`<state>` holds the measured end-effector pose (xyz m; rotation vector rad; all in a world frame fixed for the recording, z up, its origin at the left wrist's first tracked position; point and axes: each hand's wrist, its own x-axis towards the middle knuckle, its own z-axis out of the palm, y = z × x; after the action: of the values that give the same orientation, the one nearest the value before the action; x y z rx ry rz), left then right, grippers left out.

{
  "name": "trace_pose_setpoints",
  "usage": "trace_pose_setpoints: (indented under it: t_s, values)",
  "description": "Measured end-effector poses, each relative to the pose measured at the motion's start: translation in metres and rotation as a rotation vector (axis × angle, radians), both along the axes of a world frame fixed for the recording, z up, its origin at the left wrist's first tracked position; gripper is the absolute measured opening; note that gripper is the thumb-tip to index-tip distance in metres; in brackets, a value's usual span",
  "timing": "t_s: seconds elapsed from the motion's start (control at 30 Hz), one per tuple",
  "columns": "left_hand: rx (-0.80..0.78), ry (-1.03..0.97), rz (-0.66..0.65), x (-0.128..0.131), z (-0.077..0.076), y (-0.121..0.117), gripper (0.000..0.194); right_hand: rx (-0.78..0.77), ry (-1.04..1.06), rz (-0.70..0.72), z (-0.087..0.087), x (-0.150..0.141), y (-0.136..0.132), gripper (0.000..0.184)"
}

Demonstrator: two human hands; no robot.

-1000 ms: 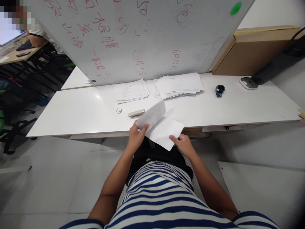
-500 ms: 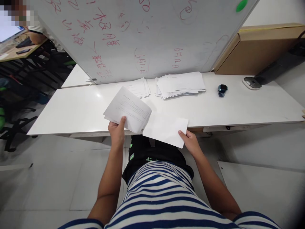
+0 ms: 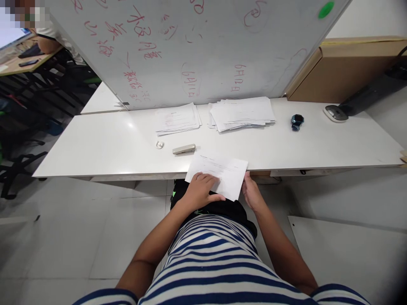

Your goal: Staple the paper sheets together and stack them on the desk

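Observation:
Printed paper sheets (image 3: 229, 169) are held at the front edge of the desk, partly over my lap, with their text facing up. My left hand (image 3: 202, 191) rests on top of them, fingers stretched out and the thumb apart. Along their right edge, my right hand (image 3: 252, 192) grips the sheets; its fingers are partly hidden underneath. Just beyond lies a grey stapler (image 3: 184, 149), close to the far left corner of the sheets. A small white ring-like item (image 3: 159, 145) sits to the stapler's left.
Two paper stacks, a smaller one (image 3: 179, 118) and a larger one (image 3: 243, 112), lie by the whiteboard (image 3: 206, 55). Right of them are a dark watch (image 3: 296, 122), a computer mouse (image 3: 335, 113) and a cardboard box (image 3: 343, 72). A person (image 3: 47, 42) sits far left.
My left hand has brought its printed sheets right, onto the paper in my right hand, and now lies flat on top. The stapler and small white item are uncovered.

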<state>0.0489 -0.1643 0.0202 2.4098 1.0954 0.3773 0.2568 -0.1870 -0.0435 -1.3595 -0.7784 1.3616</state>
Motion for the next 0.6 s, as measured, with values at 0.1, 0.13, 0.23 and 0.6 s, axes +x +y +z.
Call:
trace_pose_setpoints:
  t_s: [0.1,0.13,0.23,0.6]
  values:
    - [-0.010,-0.022,0.038,-0.005,0.002,0.001,0.045,0.004,-0.059,0.034,-0.004,0.003,-0.002,0.061]
    - [-0.002,-0.042,0.074,-0.008,0.002,0.003,0.042,0.000,-0.099,0.051,-0.006,0.004,-0.002,0.060]
    - [0.072,-0.121,0.297,-0.018,-0.003,0.006,0.036,-0.003,-0.215,0.072,-0.008,0.009,-0.003,0.055]
    - [-0.494,-0.810,0.692,-0.041,-0.008,0.010,0.050,0.159,-0.350,0.183,0.034,0.019,0.003,0.039]
